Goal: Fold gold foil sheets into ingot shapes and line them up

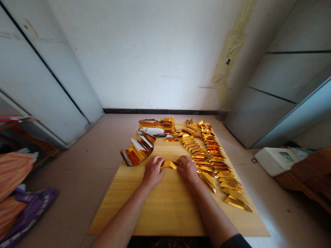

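Note:
A strip of gold foil paper [168,164], partly folded, lies on the wooden board between my two hands. My left hand [153,170] has its fingers closed on the strip's left end. At the right end, my right hand [187,167] pinches the same paper, with a small folded flap showing beside its fingertips. Just right of that hand run two rows of folded gold paper pieces [214,151], overlapping one another. Beyond my left hand, loose stacks of gold and white foil sheets [137,153] stand curled up. My fingers hide both ends of the strip.
The wooden board [165,217] reaches toward me, with tiled floor around it. A grey cabinet [281,75] and a white box [274,160] stand right. On the left are a purple bag [38,210] and orange bags [15,172]. A white wall [155,62] rises behind.

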Demonstrator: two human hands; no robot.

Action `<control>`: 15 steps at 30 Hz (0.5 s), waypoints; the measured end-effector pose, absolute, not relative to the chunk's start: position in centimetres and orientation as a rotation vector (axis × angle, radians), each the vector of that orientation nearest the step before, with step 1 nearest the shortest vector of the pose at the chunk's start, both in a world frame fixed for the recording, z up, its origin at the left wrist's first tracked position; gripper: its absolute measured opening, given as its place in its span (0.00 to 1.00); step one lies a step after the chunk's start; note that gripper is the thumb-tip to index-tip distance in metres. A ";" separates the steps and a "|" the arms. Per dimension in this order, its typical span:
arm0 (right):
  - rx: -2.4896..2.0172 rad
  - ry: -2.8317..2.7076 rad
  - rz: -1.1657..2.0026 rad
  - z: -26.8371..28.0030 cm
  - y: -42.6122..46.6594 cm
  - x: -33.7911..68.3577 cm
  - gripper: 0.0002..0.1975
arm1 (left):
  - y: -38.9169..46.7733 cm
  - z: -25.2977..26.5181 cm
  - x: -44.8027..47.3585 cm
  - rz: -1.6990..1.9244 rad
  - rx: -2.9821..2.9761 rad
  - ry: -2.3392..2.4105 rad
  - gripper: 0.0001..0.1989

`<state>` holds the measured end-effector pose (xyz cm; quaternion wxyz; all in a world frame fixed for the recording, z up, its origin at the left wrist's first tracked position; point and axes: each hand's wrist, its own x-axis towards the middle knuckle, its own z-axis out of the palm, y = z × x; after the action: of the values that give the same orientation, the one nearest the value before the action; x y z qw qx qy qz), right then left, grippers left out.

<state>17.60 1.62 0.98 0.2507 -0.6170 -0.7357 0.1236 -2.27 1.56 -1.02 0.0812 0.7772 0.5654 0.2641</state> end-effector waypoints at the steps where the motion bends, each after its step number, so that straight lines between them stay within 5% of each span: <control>1: -1.655 -1.994 0.340 0.9 1.6 17.6 0.10 | 1.5 -1.0 -2.2 0.811 2.325 1.686 0.22; 15: -1.567 -1.961 0.310 0.0 1.6 17.3 0.08 | 1.3 -1.1 -2.2 1.061 2.327 1.576 0.14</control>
<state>17.30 1.59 0.03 0.3013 -0.5908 -0.7393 0.1167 -2.19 1.27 -1.12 0.0686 0.7727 0.5235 0.3525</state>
